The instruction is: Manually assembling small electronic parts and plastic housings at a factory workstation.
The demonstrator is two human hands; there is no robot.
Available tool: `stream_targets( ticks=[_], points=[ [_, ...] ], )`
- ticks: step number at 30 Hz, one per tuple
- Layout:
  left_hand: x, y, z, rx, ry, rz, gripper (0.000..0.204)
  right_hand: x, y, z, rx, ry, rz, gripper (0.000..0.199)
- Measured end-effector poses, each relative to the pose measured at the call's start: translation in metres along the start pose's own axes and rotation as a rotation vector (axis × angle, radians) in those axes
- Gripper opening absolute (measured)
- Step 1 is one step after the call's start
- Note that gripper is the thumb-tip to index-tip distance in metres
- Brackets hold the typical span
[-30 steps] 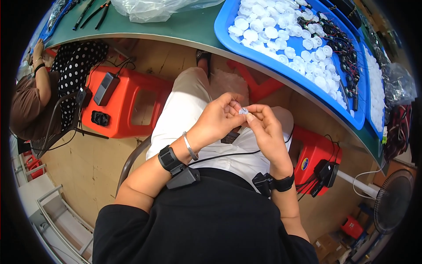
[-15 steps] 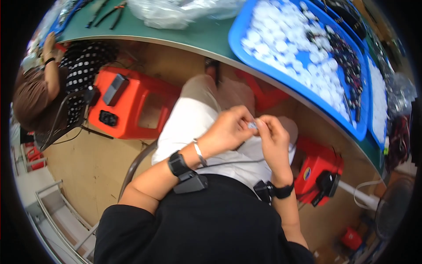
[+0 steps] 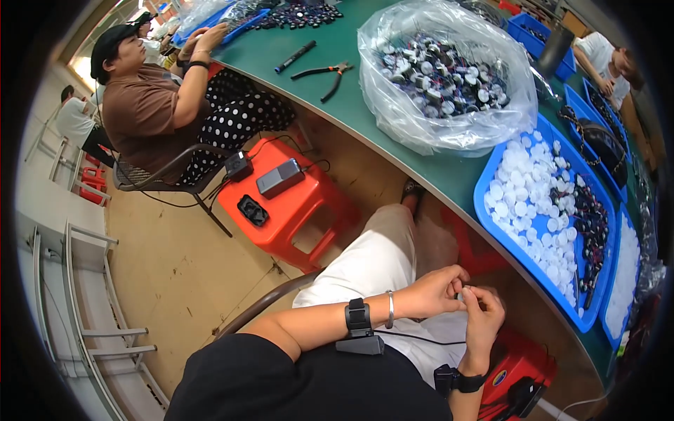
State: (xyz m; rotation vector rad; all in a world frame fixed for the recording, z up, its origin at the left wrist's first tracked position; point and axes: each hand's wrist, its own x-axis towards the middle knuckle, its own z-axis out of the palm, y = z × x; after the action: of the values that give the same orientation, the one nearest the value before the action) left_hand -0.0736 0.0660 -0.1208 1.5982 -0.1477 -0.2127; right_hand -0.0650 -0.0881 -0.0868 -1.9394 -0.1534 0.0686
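Over my lap, my left hand [image 3: 434, 293] and my right hand [image 3: 484, 317] meet with their fingertips together. Both are closed in a pinch around a small whitish piece [image 3: 460, 296]. Most of it is covered by the fingers, so its exact kind cannot be made out. The table edge lies beyond my hands. To their right on the table is a blue tray [image 3: 481, 198] with white round caps [image 3: 519, 189] and small dark wired parts [image 3: 591, 224].
A clear plastic bag [image 3: 379, 105] of small wired parts sits on the green table [image 3: 316, 49], beside pliers [image 3: 330, 73] and a black marker pen [image 3: 295, 56]. A red stool [image 3: 295, 210] holding black devices stands at left. A co-worker [image 3: 151, 105] sits beyond it.
The view has swung up and to the left, bringing the bag, the pen and more of the co-worker into sight. My hands stay pinched together over my lap, now lower right in the picture.
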Motion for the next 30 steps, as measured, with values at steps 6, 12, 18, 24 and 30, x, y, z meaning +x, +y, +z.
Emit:
stream_targets(
  ticks=[6, 12, 18, 24, 30],
  points=[
    [0.001, -0.003, -0.009, -0.939, -0.27, -0.456, 0.028, 0.0, 0.01, -0.001, 0.123, 0.05, 0.143, 0.007],
    [0.001, -0.01, -0.007, -1.095, -0.213, -0.456, 0.022, 0.0, 0.002, 0.008, -0.074, 0.156, -0.087, 0.006],
    [-0.004, -0.014, 0.005, -1.124, -0.098, -0.384, 0.022, -0.003, 0.012, 0.015, 0.16, 0.217, 0.001, 0.01],
    [0.0, -0.01, 0.018, -0.796, 0.019, -0.298, 0.022, 0.0, 0.032, 0.001, 0.615, 0.039, 0.379, 0.015],
    [-0.008, -0.009, 0.006, -0.782, 0.084, -0.277, 0.025, 0.002, 0.031, 0.02, 0.122, 0.23, 0.025, 0.008]
  ],
)
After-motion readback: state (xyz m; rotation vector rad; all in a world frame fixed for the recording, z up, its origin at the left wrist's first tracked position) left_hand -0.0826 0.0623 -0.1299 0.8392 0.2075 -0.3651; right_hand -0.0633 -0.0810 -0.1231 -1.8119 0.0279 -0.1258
